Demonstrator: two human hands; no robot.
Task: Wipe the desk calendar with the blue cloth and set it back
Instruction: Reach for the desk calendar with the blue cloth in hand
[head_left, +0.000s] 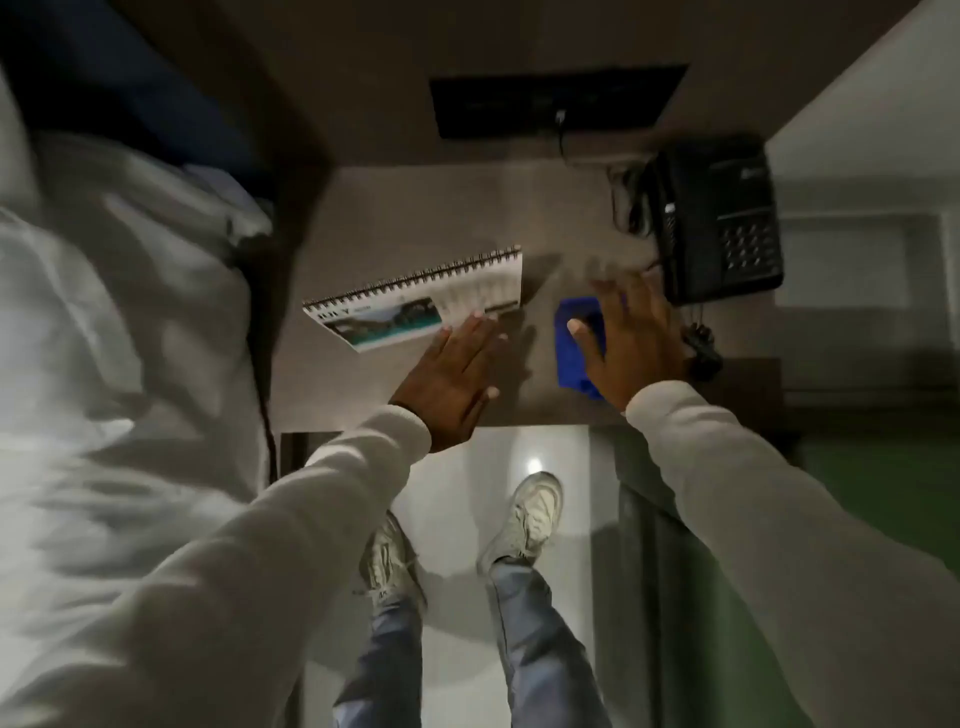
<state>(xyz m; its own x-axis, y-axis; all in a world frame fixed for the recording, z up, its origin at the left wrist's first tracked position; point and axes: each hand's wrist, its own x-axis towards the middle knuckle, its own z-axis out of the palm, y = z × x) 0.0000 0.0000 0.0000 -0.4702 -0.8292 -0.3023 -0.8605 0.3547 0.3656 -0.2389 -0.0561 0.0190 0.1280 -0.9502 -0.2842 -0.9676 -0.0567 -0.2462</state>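
- The spiral-bound desk calendar (415, 301) is sitting on the brown desk (415, 218), near its left side, with the wire binding turned toward the wall and a landscape photo page facing the person.
- The left hand (452, 384) is reaching out flat, fingers straight and together, with the fingertips (475, 319) just meeting the calendar's near edge; it is gripping nothing.
- The right hand (628, 343) is lying spread and slack over the blue cloth (574, 343), which is resting on the desk well apart from the calendar and just beside the black telephone (722, 218); the fingers are not curling around the cloth, though motion blur is softening their tips.
- Judging from this, either the opening step or the closing one is in hand, and I cannot tell which: both hands are hovering over their objects with neither one grasped.
- If the wipe is not yet done, the next move is calling for the right hand to close on the cloth and the left to pinch and steady the calendar, since the light card stand is likely to slide or fold under a wiping stroke.
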